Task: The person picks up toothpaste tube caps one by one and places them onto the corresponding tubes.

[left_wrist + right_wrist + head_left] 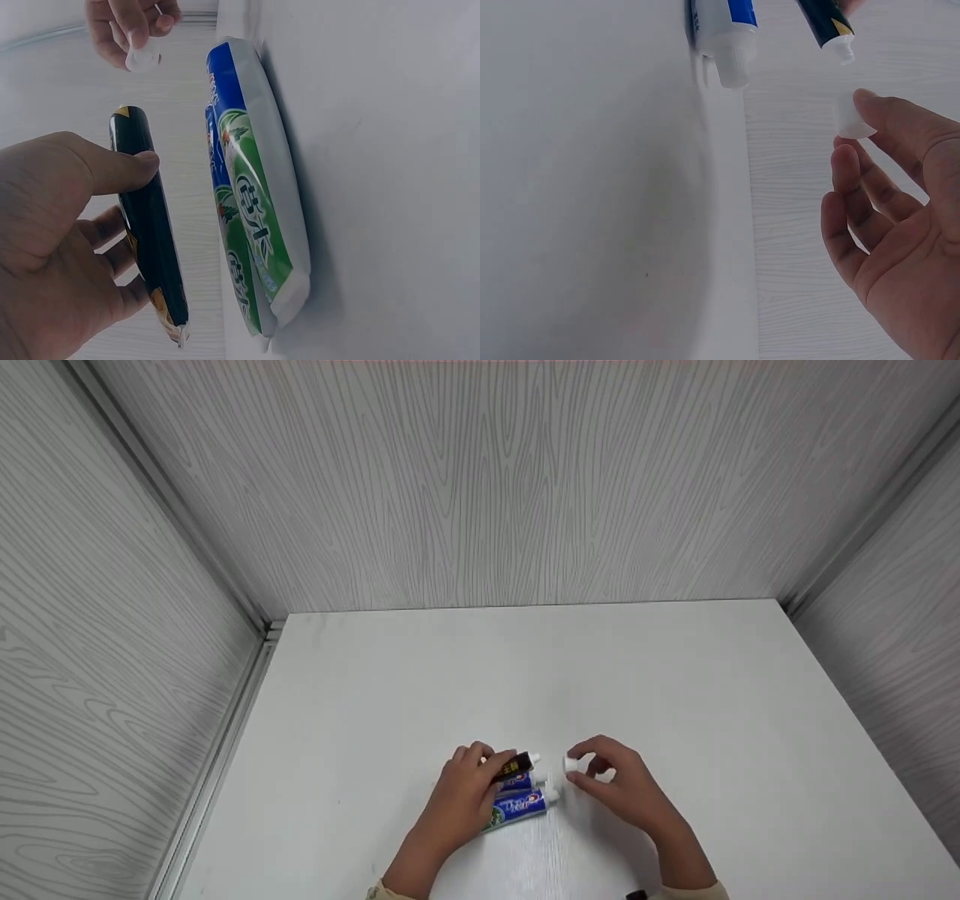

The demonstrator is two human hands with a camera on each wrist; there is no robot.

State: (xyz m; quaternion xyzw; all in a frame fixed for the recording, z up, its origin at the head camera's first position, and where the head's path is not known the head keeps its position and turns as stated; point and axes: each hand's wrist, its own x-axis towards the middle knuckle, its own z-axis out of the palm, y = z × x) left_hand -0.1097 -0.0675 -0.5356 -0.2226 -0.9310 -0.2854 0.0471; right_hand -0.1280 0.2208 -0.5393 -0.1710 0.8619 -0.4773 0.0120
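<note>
My left hand [465, 793] grips a black toothpaste tube [145, 202] between thumb and fingers. The tube's white threaded nozzle [842, 51] is bare and points toward my right hand. A white screw cap [847, 116] is pinched between the thumb and fingertips of my right hand [621, 784], a short gap away from that nozzle. Beneath and beside the left hand, two blue-and-green toothpaste tubes [523, 805] lie side by side on the table. White caps show at their right ends, and the left hand partly covers them in the head view.
The white table [420, 675] reaches back to a grey wood-grain panel [480, 487]. Similar panels stand along the left [112, 645] and right [892, 630] sides. A small dark object [637, 895] shows at the bottom edge near the right wrist.
</note>
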